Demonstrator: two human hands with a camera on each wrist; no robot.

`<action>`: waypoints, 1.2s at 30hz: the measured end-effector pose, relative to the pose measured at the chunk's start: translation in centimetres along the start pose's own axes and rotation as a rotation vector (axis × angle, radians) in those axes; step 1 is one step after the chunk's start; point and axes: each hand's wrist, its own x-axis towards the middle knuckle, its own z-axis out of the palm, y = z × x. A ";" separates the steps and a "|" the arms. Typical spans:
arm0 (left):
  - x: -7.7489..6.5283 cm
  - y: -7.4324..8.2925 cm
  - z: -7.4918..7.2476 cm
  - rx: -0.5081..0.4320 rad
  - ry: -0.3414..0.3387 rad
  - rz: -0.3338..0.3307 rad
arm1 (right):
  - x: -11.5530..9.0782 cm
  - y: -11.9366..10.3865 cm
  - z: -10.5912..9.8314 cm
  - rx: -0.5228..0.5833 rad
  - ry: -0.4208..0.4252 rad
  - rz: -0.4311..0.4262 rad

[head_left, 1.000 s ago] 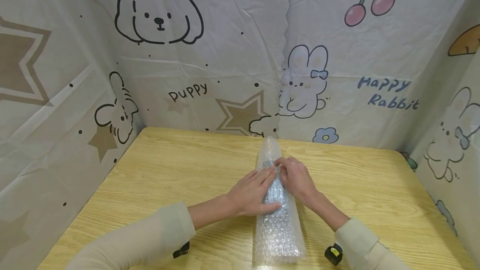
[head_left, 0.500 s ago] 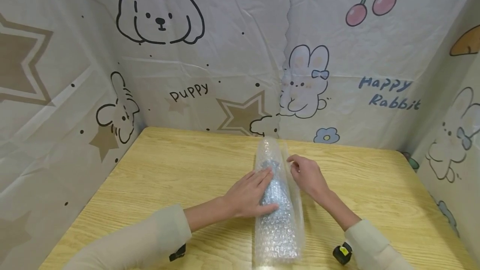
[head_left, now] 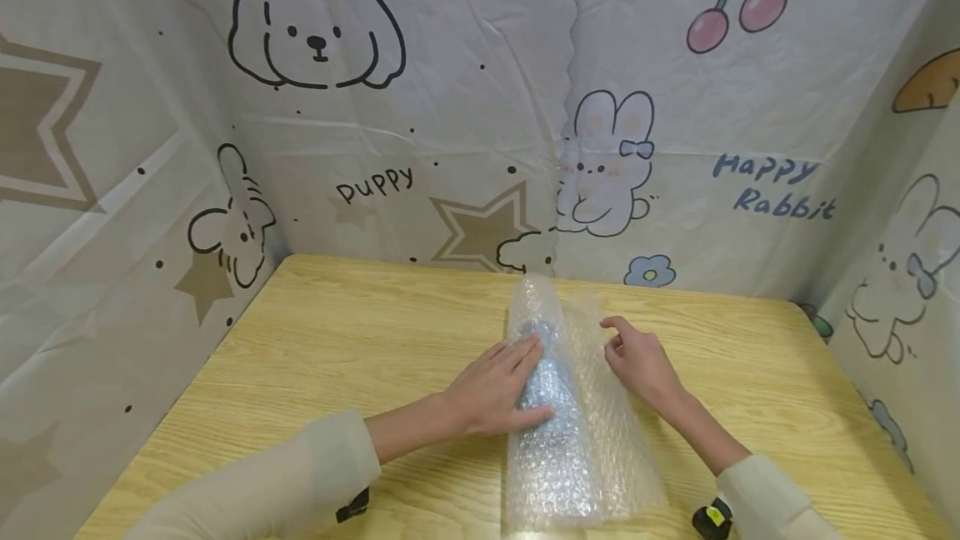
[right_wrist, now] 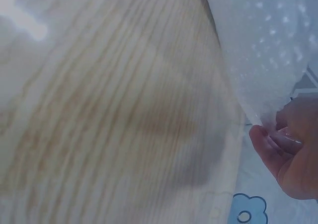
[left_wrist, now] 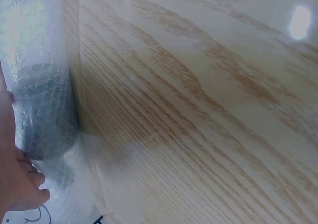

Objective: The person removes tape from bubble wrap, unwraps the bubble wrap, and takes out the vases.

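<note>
A roll of bubble wrap (head_left: pixel 555 482) lies lengthwise on the wooden table, surrounding a bluish, roughly cylindrical object (head_left: pixel 553 398) that shows dimly through the layers. What the object is, I cannot tell. My left hand (head_left: pixel 491 394) rests on the roll from the left, fingers extended. On the right, my right hand (head_left: pixel 641 365) pinches the edge of a loose flap (head_left: pixel 611 432), holding it away from the roll. In the right wrist view, the sheet's corner (right_wrist: pixel 268 117) sits between thumb and fingers. The left wrist view shows the enclosed object (left_wrist: pixel 44 110) as dark and rounded.
The wood-grain table (head_left: pixel 360 323) extends to both sides of the roll. A printed cloth (head_left: pixel 420 107) with cartoon animals hangs along the back and sides. Each wrist carries a small black device, such as the one (head_left: pixel 711 517) by the right cuff.
My right hand has moved rightward with the bubble wrap's edge, opening a flap off the roll that has widened. My left hand has stayed on the roll, shifting slightly left.
</note>
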 end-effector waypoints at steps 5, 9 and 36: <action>0.0 -0.1 -0.1 -0.002 0.000 -0.001 | -0.3 0.5 0.1 -0.005 -0.005 -0.003; 0.0 -0.1 -0.2 0.005 0.005 -0.001 | -0.6 0.9 0.2 -0.026 -0.006 -0.015; 0.0 0.0 -0.1 -0.001 -0.012 -0.002 | -1.4 0.7 0.7 -0.152 0.113 -0.094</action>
